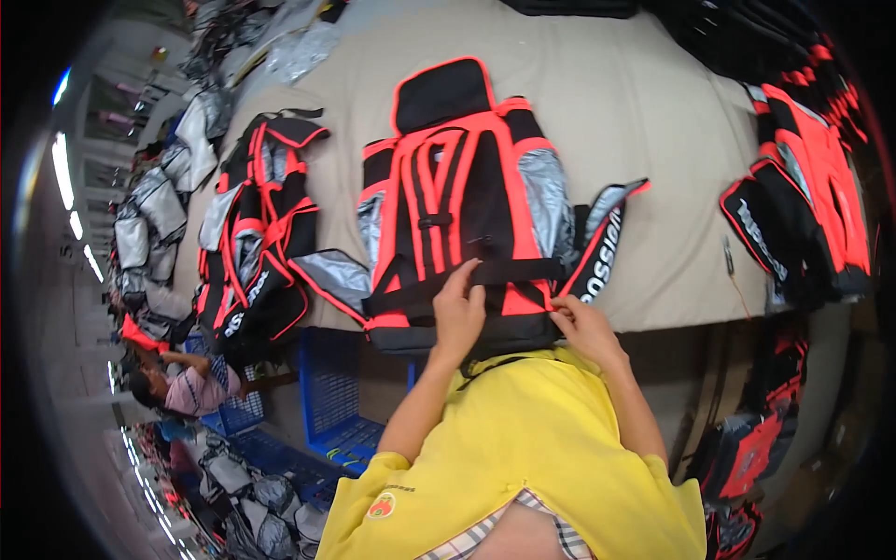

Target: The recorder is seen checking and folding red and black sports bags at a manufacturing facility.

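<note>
A black, silver and neon-orange backpack [476, 210] lies on the cloth-covered table before me, its shoulder straps up and its top flap [443, 96] folded out at the far end. A wide black waist strap [518, 272] crosses its lower part. My left hand [459, 313] is closed at the strap, near the middle, fingers pointing away from me. At the lower right corner my right hand [586, 329] pinches beside the orange edging; what is between its fingertips is too small to make out. A padded side wing [599, 245] sticks out just beyond that hand.
Another such backpack [252, 238] lies to the left, and a stack of them [812, 187] to the right. A small thin tool with an orange cord [730, 259] rests near the right stack. Blue plastic crates [331, 397] stand below the table, where a co-worker [191, 385] is bent over.
</note>
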Action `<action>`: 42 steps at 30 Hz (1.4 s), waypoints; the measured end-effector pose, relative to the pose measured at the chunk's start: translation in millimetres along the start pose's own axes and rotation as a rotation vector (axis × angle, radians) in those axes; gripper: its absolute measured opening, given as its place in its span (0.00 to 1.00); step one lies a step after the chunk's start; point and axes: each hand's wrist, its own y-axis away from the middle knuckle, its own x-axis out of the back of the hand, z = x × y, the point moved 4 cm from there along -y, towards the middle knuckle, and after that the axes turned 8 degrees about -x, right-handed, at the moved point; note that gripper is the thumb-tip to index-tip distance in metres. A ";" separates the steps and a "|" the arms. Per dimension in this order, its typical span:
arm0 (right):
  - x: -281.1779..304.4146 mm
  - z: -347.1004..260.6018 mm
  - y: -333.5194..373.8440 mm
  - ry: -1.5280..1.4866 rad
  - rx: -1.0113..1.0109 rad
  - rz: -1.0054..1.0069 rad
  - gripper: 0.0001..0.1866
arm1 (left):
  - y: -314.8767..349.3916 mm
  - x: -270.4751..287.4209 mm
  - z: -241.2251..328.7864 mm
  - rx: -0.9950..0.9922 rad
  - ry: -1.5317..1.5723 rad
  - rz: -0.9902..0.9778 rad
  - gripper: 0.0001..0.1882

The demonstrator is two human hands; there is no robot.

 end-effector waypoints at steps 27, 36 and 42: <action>-33.9 -5.8 -1.2 0.407 -0.128 -0.188 0.25 | 4.0 111.5 -44.0 0.443 1.172 0.514 0.21; -24.7 -14.1 -12.9 0.503 -0.023 -0.195 0.21 | 25.5 113.6 -7.4 0.083 1.310 -0.009 0.35; -25.6 -19.1 -20.0 0.500 -0.068 -0.259 0.21 | 29.7 141.9 -48.5 0.210 1.552 0.425 0.31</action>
